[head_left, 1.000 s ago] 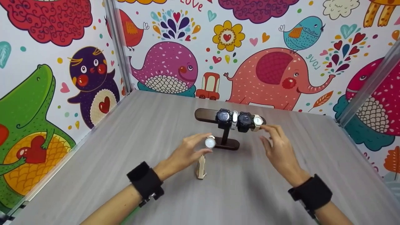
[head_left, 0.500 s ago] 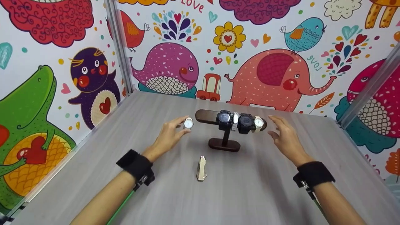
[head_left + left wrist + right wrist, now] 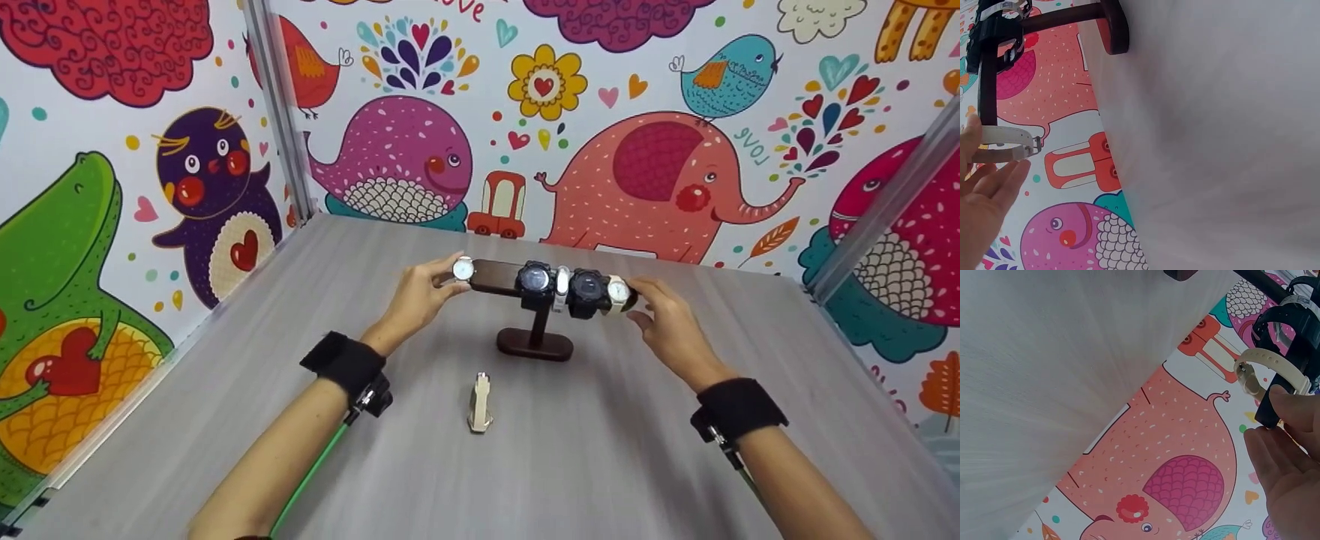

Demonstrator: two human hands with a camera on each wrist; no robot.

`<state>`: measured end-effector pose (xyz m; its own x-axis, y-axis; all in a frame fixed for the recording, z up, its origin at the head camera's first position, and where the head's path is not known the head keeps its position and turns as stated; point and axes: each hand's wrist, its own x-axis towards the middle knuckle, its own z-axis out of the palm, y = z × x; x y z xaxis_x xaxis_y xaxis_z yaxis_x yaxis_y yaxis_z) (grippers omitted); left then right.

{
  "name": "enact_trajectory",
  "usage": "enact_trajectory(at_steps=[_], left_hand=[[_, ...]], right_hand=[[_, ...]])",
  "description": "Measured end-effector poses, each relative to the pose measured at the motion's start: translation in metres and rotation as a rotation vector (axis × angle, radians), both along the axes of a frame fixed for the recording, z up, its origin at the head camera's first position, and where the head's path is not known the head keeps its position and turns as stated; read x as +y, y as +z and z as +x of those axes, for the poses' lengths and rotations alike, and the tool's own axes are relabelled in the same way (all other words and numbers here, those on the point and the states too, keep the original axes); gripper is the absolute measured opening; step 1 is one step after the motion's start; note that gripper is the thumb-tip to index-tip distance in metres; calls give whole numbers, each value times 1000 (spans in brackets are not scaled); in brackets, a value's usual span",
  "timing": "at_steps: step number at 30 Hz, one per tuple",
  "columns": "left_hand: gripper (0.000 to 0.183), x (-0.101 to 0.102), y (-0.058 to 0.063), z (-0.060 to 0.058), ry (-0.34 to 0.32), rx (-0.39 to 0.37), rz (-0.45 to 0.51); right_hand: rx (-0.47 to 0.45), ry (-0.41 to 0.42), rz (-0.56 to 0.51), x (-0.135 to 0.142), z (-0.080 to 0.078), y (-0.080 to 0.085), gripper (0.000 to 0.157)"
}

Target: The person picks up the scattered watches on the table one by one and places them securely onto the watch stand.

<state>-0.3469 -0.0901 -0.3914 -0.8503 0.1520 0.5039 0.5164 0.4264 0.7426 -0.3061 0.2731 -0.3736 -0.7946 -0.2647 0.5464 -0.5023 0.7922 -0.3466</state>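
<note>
A dark brown watch stand [image 3: 499,276] has a raised bar with two black watches [image 3: 535,277], a slim white watch [image 3: 562,281] between them, and a cream-strapped watch [image 3: 617,291] at the right. My left hand [image 3: 420,295] pinches a white-faced watch [image 3: 463,268] at the bar's left end. In the left wrist view its pale buckled strap [image 3: 1010,135] forms a loop at the bar's tip. My right hand [image 3: 675,326] holds the bar's right end; the right wrist view shows thumb and fingers [image 3: 1269,455] about that tip, beside the cream strap [image 3: 1269,360].
Another cream-strapped watch [image 3: 480,405] lies on the grey table [image 3: 570,465] in front of the stand's base [image 3: 535,344]. Cartoon-printed wall panels [image 3: 405,157] enclose the table at the back and sides. A green cable [image 3: 311,469] runs along the left forearm.
My left hand has carried the white-faced watch from in front of the stand, out to the left, then to the bar's left end. My right hand drew away from the right end, then returned.
</note>
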Motion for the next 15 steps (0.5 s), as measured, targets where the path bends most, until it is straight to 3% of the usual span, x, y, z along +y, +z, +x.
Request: enact_trajectory(at_steps=[8,15], left_hand=[[57,11,-4,-4,-37,-45,55],[59,13,-4,-5,-82,-111,67]], right_hand=[[33,19,-30,0,-3,-2,43],[-29,40,-17,2,-4,5,43]])
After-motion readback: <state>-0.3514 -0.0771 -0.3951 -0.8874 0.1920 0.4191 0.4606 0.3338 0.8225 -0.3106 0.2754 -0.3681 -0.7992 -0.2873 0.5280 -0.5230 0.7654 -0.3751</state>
